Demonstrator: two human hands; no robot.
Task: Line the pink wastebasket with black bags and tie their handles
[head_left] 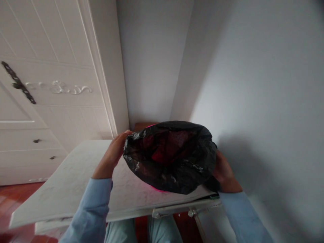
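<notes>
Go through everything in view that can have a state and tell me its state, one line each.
Black bag: mouth open, held at both sides above the table, something red and pink inside.
Left hand: gripping the bag's left edge.
Right hand: gripping the bag's right side.
White door: closed.
Table: bare top, tilted in the frame.

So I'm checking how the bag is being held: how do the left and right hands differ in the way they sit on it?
The left hand shows in full at the black bag's left rim, fingers curled at its top edge; the right hand is partly hidden behind the bag's right side. The left hand sits higher, the right lower, near the table edge. Both touch the bag and wear light blue sleeves.
</notes>
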